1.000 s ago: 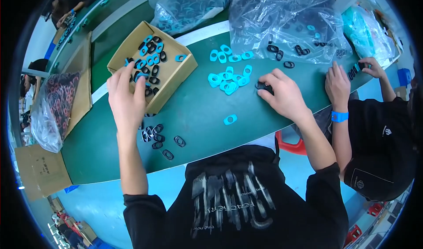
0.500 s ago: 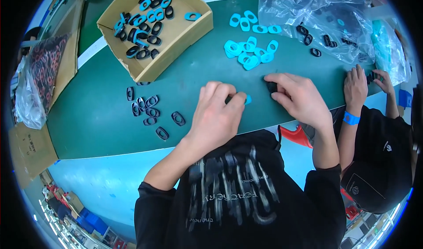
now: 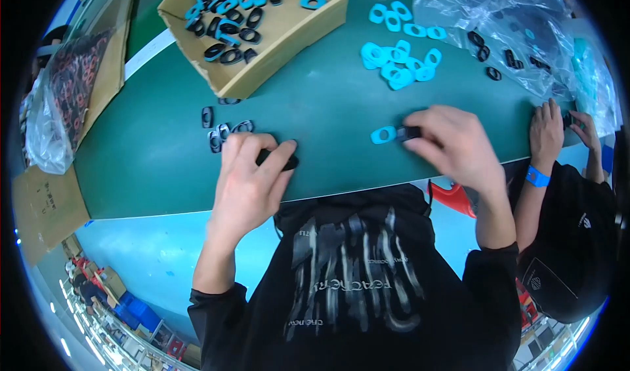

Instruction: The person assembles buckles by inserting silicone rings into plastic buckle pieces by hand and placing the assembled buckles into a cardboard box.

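Note:
My left hand (image 3: 248,177) is closed round a black oval ring piece (image 3: 283,160), its thumb and fingers pinching it low over the table. Partly under that hand lies a small group of black oval rings (image 3: 215,141). My right hand (image 3: 453,146) pinches another black piece (image 3: 409,133) between thumb and forefinger. Just left of that piece, close to or touching it, a turquoise oval ring (image 3: 383,135) lies flat on the green table (image 3: 328,167). Beyond my right hand several turquoise rings (image 3: 398,76) are spread in a loose pile.
A cardboard box (image 3: 298,40) of black and turquoise rings stands at the far left. Clear plastic bags (image 3: 495,17) lie at the far right, near loose black pieces (image 3: 493,74). A co-worker's hands (image 3: 546,135) handle a dark piece at the right edge.
My left hand has moved left with its black piece, toward the black rings, leaving the turquoise ring in plain sight. My right hand has stayed nearly in place. The whole view has shifted slightly.

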Tool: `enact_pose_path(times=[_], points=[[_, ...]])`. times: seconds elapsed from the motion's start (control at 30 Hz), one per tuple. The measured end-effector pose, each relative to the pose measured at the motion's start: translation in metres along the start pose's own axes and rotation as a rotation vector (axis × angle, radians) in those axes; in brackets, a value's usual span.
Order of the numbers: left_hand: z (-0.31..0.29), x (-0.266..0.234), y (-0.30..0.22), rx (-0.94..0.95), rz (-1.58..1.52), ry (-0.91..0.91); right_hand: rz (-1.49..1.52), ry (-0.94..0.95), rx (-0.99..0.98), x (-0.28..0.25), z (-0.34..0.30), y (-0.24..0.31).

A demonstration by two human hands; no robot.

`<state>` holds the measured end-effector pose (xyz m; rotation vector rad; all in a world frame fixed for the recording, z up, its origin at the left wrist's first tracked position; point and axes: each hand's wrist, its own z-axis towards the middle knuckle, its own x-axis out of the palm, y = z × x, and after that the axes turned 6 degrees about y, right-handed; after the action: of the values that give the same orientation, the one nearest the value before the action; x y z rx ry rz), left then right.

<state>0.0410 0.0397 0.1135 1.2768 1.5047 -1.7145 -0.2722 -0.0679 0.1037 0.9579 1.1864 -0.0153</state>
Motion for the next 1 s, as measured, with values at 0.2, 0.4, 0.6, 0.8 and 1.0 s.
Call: enact_pose_path(times=[0.2, 0.4, 0.6, 0.8, 1.0], points=[[0.008, 0.007, 0.002, 0.058, -0.055, -0.087, -0.085, 0.015, -0.092, 0.021, 0.014, 0.013], [0.014, 0.017, 0.003, 0.049, -0.103, -0.146, -0.013, 0.052, -0.053, 0.019, 0.016, 0.007], [0.016, 0.022, 0.004, 0.027, -0.096, -0.213, -0.024, 0.052, -0.044, 0.021, 0.019, 0.006], [0.011, 0.022, 0.008, -0.059, -0.058, -0.209, -0.059, -0.011, -0.030, 0.024, 0.017, 0.009], [0.032, 0.024, 0.000, 0.142, -0.143, -0.137, 0.038, -0.235, -0.192, 0.020, 0.071, 0.026]])
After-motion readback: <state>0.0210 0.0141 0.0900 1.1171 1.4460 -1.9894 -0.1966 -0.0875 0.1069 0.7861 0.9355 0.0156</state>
